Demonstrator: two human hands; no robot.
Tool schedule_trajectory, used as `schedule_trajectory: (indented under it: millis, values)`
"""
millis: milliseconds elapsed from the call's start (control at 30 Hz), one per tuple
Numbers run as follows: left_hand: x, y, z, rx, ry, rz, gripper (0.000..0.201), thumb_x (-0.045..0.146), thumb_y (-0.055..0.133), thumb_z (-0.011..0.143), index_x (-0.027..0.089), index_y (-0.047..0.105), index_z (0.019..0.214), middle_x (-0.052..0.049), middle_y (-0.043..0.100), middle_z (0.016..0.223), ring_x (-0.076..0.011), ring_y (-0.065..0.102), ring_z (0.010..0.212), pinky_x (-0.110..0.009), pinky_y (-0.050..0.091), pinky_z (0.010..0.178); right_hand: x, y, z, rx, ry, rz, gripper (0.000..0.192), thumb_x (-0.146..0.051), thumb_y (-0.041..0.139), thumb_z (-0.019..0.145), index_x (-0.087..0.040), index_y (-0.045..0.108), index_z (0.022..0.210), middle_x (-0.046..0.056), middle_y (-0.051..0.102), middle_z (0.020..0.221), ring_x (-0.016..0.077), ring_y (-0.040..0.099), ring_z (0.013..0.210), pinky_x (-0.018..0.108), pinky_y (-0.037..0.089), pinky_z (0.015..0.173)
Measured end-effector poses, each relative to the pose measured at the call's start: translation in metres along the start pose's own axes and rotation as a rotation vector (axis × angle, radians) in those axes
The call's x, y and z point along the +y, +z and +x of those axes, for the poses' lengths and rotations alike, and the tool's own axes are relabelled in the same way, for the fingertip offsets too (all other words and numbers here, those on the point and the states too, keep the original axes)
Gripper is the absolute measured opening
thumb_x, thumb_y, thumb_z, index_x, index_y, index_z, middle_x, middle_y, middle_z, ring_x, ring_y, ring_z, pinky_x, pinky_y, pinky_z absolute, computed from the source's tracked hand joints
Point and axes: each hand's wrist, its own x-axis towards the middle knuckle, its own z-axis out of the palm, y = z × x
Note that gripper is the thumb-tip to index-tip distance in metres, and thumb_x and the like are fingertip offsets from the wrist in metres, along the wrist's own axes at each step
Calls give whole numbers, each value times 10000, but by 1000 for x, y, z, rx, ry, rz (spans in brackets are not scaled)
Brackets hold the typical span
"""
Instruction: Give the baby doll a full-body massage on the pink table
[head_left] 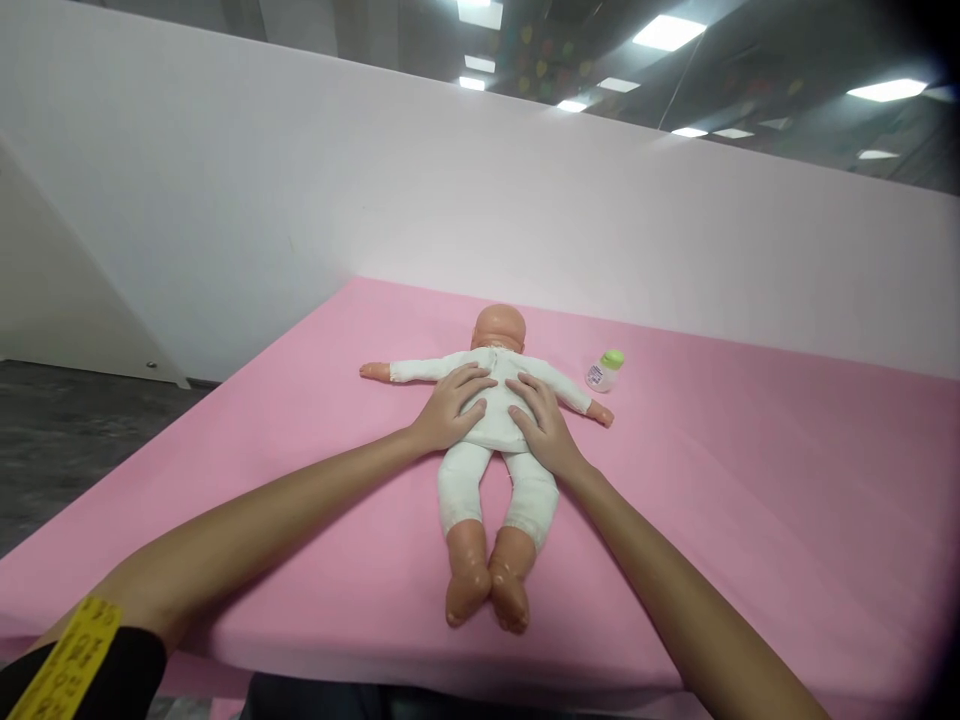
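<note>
A baby doll (495, 420) with a white cloth body lies face down on a pink-covered table (300, 430), its head toward the wall and its feet toward me. Its arms stretch out to both sides. On the left half of its back rests my left hand (451, 408), fingers spread. My right hand (546, 422) lies on the right half of the back, its fingers also apart. Neither hand grasps anything. To the right, beyond the doll's right-side arm, is a small clear bottle (604, 371) with a green cap; it appears tilted.
A white wall (480, 200) runs along the table's far side, with a dark glass pane (570, 50) above it reflecting ceiling lights. Grey floor (75, 430) shows past the table's left edge. A yellow tape with writing (71, 655) is on my left sleeve.
</note>
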Motion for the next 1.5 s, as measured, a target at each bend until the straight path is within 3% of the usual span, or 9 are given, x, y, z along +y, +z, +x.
schedule_trajectory:
  millis: [233, 433, 867, 1167, 1300, 1500]
  values:
    - [-1, 0, 0, -5, 9, -18, 395, 263, 512, 970, 262, 619, 1350, -68, 554, 1490, -293, 419, 1450, -555, 316, 1235, -4, -1, 0, 10, -4, 6, 365, -412, 510, 996, -311, 622, 1328, 77, 528, 1376, 277, 461, 1368, 509, 347, 1210]
    - [2, -2, 0, -3, 4, -7, 367, 266, 502, 979, 258, 633, 1321, -69, 577, 1423, -270, 476, 1375, -497, 351, 1209, -4, -1, 1, 14, 3, -6, 340, -401, 531, 984, -301, 642, 1290, 78, 531, 1259, 271, 492, 1299, 491, 370, 1188]
    - [8, -8, -1, -8, -78, -21, 273, 275, 534, 958, 250, 647, 1206, -57, 602, 1166, -255, 540, 1140, -466, 400, 1080, 0, 2, 1, -2, 8, 20, 424, -395, 525, 1000, -322, 574, 1415, 54, 469, 1529, 276, 372, 1458, 533, 271, 1244]
    - [5, -6, -1, 14, -72, -10, 232, 272, 537, 942, 233, 662, 1135, -56, 598, 1077, -249, 554, 1055, -458, 446, 1007, -9, 1, 2, 51, 25, 36, 153, -354, 560, 961, -256, 620, 1063, 56, 582, 1104, 255, 566, 1118, 470, 473, 1050]
    - [7, -7, -2, 51, -26, 10, 309, 244, 528, 951, 254, 675, 1223, -72, 595, 1192, -257, 546, 1158, -474, 434, 1077, -10, 1, 2, 63, 23, 38, 184, -346, 560, 960, -263, 627, 1110, 60, 578, 1138, 258, 559, 1148, 474, 463, 1072]
    - [0, -3, -4, 51, 6, 30, 452, 240, 522, 975, 278, 592, 1420, -90, 485, 1528, -303, 415, 1444, -553, 328, 1220, -3, 5, 2, 32, 7, 50, 410, -378, 530, 990, -318, 572, 1393, 64, 475, 1480, 269, 406, 1430, 515, 311, 1232]
